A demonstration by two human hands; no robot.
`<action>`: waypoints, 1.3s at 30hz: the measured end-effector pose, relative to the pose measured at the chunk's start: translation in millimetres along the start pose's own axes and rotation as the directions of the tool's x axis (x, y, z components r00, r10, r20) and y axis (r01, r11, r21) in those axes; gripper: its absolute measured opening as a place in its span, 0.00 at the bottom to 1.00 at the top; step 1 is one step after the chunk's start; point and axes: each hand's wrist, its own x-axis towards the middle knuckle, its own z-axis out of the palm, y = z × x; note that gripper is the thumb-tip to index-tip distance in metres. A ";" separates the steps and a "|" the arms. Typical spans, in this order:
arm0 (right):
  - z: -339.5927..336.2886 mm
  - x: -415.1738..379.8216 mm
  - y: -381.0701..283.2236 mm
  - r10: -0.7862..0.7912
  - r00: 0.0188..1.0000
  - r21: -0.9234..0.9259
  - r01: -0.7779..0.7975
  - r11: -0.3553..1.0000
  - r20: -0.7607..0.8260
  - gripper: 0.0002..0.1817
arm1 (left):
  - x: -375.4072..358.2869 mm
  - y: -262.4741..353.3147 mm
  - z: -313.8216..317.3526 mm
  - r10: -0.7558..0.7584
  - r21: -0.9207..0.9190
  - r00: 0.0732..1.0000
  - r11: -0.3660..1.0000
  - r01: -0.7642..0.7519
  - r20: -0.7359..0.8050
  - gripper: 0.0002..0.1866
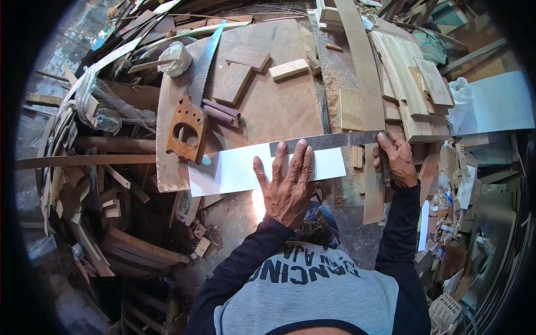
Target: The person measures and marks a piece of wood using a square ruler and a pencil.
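A white strip of sheet material (pixel 229 167) lies along the near edge of the wooden worktop (pixel 273 117). Across its upper right part runs the dark metal blade of what looks like a carpenter's square (pixel 329 141). My left hand (pixel 285 184) is spread flat, its fingertips pressing on the blade and the strip. At the blade's right end, my right hand (pixel 397 159) is closed around the square, thumb and finger at its corner; a dark part runs down beside the fingers, partly hidden. A handsaw (pixel 188 131) with a wooden handle rests near the strip's left end.
Wood blocks (pixel 248 56) and a purplish-brown folded piece (pixel 220 113) sit on the worktop. Stacked boards (pixel 410 84) stand at the right, beside a long brown plank (pixel 360 67). Scrap wood (pixel 128 251) crowds the left side. A white sheet (pixel 497 103) lies far right.
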 end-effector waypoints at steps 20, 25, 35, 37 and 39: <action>24.4 -104.5 64.3 -0.620 0.726 -0.756 0.216 0.617 -0.299 0.22 | -1.5 -0.8 4.0 0.012 -0.058 1.000 0.998 -0.013 -0.017 0.38; 34.8 -102.7 84.0 -0.583 0.753 -0.787 0.146 0.600 -0.304 0.27 | -1.2 -1.3 5.2 0.013 0.031 1.000 0.999 -0.012 -0.029 0.42; 39.4 -101.5 85.4 -0.581 0.738 -0.810 0.080 0.581 -0.344 0.18 | -1.2 -1.2 4.3 0.003 0.002 1.000 1.000 -0.003 -0.027 0.41; 43.4 -101.2 84.7 -0.617 0.711 -0.834 0.078 0.546 -0.337 0.17 | -0.6 -1.2 4.3 0.012 -0.033 0.999 0.999 -0.013 -0.038 0.38; 47.6 -100.1 83.8 -0.690 0.661 -0.886 0.081 0.457 -0.295 0.15 | -0.2 -0.9 4.6 0.021 -0.038 0.999 0.999 -0.023 -0.048 0.37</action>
